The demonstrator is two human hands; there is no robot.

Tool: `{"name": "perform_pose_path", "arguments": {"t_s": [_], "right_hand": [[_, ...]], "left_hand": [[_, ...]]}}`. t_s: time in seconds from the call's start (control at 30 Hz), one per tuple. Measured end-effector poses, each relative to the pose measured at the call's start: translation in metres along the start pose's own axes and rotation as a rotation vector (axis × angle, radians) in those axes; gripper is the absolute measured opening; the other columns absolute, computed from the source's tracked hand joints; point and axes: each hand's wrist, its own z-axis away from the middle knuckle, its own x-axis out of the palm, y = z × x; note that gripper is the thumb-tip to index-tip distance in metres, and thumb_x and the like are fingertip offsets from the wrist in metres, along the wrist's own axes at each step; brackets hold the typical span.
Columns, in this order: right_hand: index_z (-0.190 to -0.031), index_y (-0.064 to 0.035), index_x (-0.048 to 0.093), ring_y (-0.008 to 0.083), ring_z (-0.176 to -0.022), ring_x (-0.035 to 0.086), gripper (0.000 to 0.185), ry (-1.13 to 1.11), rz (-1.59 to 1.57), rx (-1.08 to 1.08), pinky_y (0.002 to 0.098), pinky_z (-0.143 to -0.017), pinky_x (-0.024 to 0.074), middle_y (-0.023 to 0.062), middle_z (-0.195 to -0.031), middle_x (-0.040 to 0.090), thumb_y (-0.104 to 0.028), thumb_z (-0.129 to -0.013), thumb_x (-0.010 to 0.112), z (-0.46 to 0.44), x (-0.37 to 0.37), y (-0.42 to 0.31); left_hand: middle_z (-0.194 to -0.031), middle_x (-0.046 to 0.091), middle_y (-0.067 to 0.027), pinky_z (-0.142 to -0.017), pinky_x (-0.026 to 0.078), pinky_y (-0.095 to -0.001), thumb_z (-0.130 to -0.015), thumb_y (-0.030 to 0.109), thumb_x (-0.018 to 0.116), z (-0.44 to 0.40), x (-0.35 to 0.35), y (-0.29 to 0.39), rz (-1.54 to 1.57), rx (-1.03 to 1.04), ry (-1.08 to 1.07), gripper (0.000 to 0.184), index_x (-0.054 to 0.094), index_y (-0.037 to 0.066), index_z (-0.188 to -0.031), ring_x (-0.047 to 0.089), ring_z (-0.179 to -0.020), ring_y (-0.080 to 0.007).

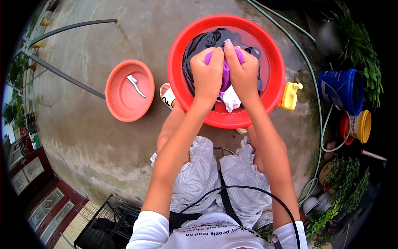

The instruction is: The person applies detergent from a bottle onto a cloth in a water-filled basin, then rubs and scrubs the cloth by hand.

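Observation:
Both fists are held together over a large red basin (pixel 175 70). My left hand (pixel 206 76) is closed around a purple cloth (pixel 225 79), and my right hand (pixel 243 76) grips the same cloth beside it, thumbs close together. Purple fabric bulges between the fists. Below them a white cloth (pixel 230 100) hangs or lies; whether it joins the purple piece I cannot tell. Black wet fabric (pixel 191 56) lies in the greyish water (pixel 265 62) of the basin. The hands cover part of what is inside.
A smaller pink-orange basin (pixel 111 103) holding a white brush (pixel 136 86) stands left on the concrete. A yellow bottle (pixel 289 96) touches the right of the red basin. Further right are a hose (pixel 318 112), a blue bucket (pixel 340 89), a yellow-rimmed bucket (pixel 364 126) and plants (pixel 350 178).

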Motion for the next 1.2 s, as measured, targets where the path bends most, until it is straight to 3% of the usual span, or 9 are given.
{"name": "perform_pose_path", "arguments": {"t_s": [0.13,0.27,0.33,0.4,0.57,0.7,0.97,1.13,1.2], "right_hand": [[-0.054,0.0000,0.041,0.0074,-0.046,0.028,0.044,0.025,0.017,0.090,0.0286,-0.042,0.0252,0.0005,-0.046,0.034,-0.025,-0.087,0.054,-0.016,-0.014,0.021],[-0.055,0.0007,0.045,0.0078,-0.045,0.031,0.042,0.000,-0.015,0.032,0.0278,-0.041,0.0280,0.0030,-0.045,0.037,-0.025,-0.087,0.055,0.000,-0.003,-0.002],[-0.055,0.0006,0.047,0.0126,-0.040,0.035,0.039,-0.103,0.042,-0.033,0.0297,-0.040,0.0304,0.0063,-0.044,0.038,-0.023,-0.085,0.057,0.014,0.003,-0.011],[-0.054,-0.0008,0.047,0.0254,-0.037,0.040,0.036,-0.157,0.287,-0.303,0.0330,-0.039,0.0328,0.0103,-0.044,0.042,-0.021,-0.082,0.058,0.027,0.012,-0.011],[-0.055,0.0016,0.048,0.0142,-0.038,0.032,0.040,-0.034,0.084,-0.021,0.0300,-0.038,0.0277,0.0086,-0.044,0.040,-0.024,-0.085,0.056,0.005,0.000,-0.007],[-0.056,0.0019,0.048,0.0116,-0.043,0.031,0.044,-0.032,0.150,0.066,0.0320,-0.042,0.0280,0.0069,-0.044,0.038,-0.029,-0.086,0.055,-0.016,-0.018,0.019],[-0.059,0.0009,0.052,0.0101,-0.043,0.032,0.038,-0.038,0.036,0.011,0.0280,-0.041,0.0292,0.0051,-0.045,0.040,-0.025,-0.087,0.054,0.001,-0.002,-0.001],[-0.052,-0.0021,0.047,0.0257,-0.036,0.042,0.037,-0.100,0.381,-0.380,0.0326,-0.039,0.0331,0.0106,-0.044,0.044,-0.020,-0.082,0.057,0.024,0.013,-0.010],[-0.052,-0.0015,0.047,0.0240,-0.036,0.042,0.038,-0.053,0.259,-0.158,0.0324,-0.039,0.0331,0.0105,-0.044,0.043,-0.022,-0.083,0.057,0.019,0.010,-0.006]], "left_hand": [[-0.048,0.042,0.0011,-0.042,0.030,-0.0260,-0.080,0.008,0.050,0.022,0.011,0.002,-0.298,0.144,-0.206,0.026,0.046,-0.002,-0.056,0.035,-0.045,-0.0062],[-0.054,0.041,0.0056,-0.045,0.028,-0.0239,-0.081,0.008,0.049,0.002,-0.006,0.004,0.060,-0.102,-0.083,0.026,0.044,0.003,-0.056,0.034,-0.050,-0.0027],[-0.054,0.037,0.0058,-0.045,0.027,-0.0241,-0.080,0.011,0.050,-0.007,-0.011,0.010,0.149,-0.204,0.039,0.027,0.041,0.005,-0.055,0.033,-0.050,-0.0031],[-0.053,0.036,0.0054,-0.044,0.025,-0.0235,-0.079,0.014,0.050,-0.016,-0.016,0.008,0.114,-0.291,0.102,0.027,0.040,0.007,-0.055,0.032,-0.049,-0.0036],[-0.054,0.038,0.0058,-0.045,0.027,-0.0228,-0.079,0.009,0.049,-0.002,0.000,0.008,0.105,-0.139,0.021,0.026,0.042,0.004,-0.055,0.031,-0.050,-0.0025],[-0.052,0.045,0.0008,-0.044,0.032,-0.0241,-0.078,0.008,0.051,0.021,0.004,0.011,-0.141,-0.062,-0.230,0.023,0.048,-0.002,-0.057,0.039,-0.049,-0.0036],[-0.053,0.040,0.0047,-0.044,0.028,-0.0240,-0.082,0.008,0.049,0.002,-0.002,0.010,0.083,-0.125,-0.029,0.027,0.044,0.002,-0.056,0.033,-0.050,-0.0030],[-0.054,0.037,0.0047,-0.046,0.027,-0.0233,-0.081,0.012,0.049,-0.015,-0.017,0.012,0.067,-0.173,0.053,0.028,0.041,0.005,-0.056,0.032,-0.050,-0.0042],[-0.054,0.037,0.0045,-0.045,0.027,-0.0233,-0.080,0.011,0.048,-0.012,-0.010,0.011,0.045,-0.141,0.037,0.026,0.041,0.004,-0.056,0.031,-0.050,-0.0041]]}}
